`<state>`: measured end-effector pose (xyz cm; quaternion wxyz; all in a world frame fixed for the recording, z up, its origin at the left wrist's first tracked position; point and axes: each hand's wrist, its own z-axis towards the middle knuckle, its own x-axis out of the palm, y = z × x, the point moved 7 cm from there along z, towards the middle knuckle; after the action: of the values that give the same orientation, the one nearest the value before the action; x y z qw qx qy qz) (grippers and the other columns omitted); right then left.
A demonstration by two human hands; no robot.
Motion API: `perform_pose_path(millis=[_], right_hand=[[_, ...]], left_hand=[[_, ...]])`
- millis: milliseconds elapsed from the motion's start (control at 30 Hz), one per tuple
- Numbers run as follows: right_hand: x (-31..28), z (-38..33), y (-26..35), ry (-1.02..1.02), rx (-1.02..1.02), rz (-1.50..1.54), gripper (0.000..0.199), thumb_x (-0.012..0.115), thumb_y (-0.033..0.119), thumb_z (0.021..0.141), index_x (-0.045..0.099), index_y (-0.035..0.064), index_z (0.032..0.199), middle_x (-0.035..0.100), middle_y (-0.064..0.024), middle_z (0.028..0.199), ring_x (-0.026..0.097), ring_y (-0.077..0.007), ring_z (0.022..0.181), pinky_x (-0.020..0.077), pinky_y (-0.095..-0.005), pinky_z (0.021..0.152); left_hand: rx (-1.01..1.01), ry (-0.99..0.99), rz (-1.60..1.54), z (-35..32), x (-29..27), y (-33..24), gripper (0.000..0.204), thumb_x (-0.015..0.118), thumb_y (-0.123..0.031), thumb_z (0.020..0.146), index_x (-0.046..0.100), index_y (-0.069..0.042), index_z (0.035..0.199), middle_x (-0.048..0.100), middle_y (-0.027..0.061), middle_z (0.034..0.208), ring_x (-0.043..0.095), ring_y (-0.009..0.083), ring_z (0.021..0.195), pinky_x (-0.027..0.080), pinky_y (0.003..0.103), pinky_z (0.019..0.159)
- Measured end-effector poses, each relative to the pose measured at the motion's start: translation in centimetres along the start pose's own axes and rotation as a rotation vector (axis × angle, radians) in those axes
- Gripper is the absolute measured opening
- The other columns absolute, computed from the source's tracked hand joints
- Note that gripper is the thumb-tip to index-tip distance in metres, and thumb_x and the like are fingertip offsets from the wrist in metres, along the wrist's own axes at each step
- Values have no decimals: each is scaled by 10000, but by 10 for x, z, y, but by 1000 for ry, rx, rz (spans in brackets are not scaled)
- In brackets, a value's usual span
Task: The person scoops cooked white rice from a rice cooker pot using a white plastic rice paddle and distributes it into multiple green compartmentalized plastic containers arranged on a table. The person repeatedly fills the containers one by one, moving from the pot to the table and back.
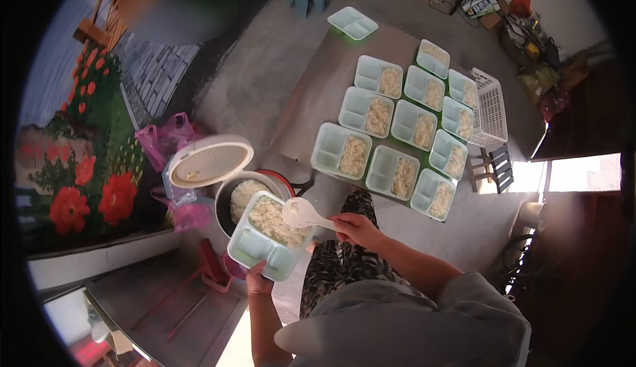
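My left hand [259, 279] grips a pale green compartment tray [271, 261] by its near edge, thumb over the rim. Cooked rice [273, 220] fills the tray's long far compartment; the two smaller ones hold none. In my right hand [358, 229] is a white rice paddle [306, 214], its fingers wrapped round the handle. The paddle's blade lies over the rice in the tray. Just beyond the tray stands a rice cooker [225, 211] with rice inside, its lid [211, 160] raised. The tray hides part of the cooker's opening.
Several similar trays with rice [351, 156] stand in rows on a low brown table [318, 95] ahead. One tray [352, 24] without rice sits at its far end. A white basket [489, 105] and small dark stool [497, 168] are right; pink bags [165, 138] lie left.
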<state>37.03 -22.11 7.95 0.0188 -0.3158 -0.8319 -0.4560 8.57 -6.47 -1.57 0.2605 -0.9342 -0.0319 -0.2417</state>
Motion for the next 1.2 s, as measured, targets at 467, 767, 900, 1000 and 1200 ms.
perform_pose_path(millis=[467, 767, 900, 1000, 1200], right_hand=[[-321, 28, 105, -483, -291, 845, 309, 475, 212, 1002, 553, 50, 1254, 487, -2, 675, 338, -53, 500, 223, -196, 428], [-410, 62, 76, -596, -175, 1042, 344, 453, 228, 1006, 535, 45, 1286, 545, -37, 696, 329, -48, 461, 263, -184, 420], [-421, 70, 72, -599, -153, 1130, 350, 452, 230, 1007, 529, 39, 1289, 545, -40, 695, 337, -52, 478, 290, -185, 451], [-423, 76, 63, -573, -134, 1166, 350, 453, 220, 1005, 526, 32, 1292, 557, -46, 703, 345, -60, 490, 283, -192, 452], [-423, 84, 56, -519, -88, 1188, 355, 462, 223, 1001, 527, 24, 1287, 558, -48, 704, 372, -67, 510, 284, -196, 457]], left_hand=[[-244, 316, 303, 324, 502, 81, 461, 577, -73, 889, 448, -8, 1327, 539, 142, 1292, 526, 326, 1190, 427, 479, 1026], [-225, 310, 509, 532, 712, 164, 436, 570, -167, 925, 457, -11, 1316, 538, 149, 1296, 536, 334, 1175, 423, 474, 1024], [-176, 321, 645, 596, 748, 187, 444, 572, -166, 929, 438, -57, 1337, 536, 140, 1286, 549, 324, 1154, 463, 480, 970], [-205, 308, 710, 631, 759, 202, 460, 593, -154, 921, 433, -110, 1350, 539, 111, 1275, 560, 309, 1131, 480, 474, 934], [162, 296, 1222, 644, 788, 200, 361, 580, -260, 924, 551, -57, 1222, 586, 148, 1223, 591, 339, 1083, 493, 445, 893]])
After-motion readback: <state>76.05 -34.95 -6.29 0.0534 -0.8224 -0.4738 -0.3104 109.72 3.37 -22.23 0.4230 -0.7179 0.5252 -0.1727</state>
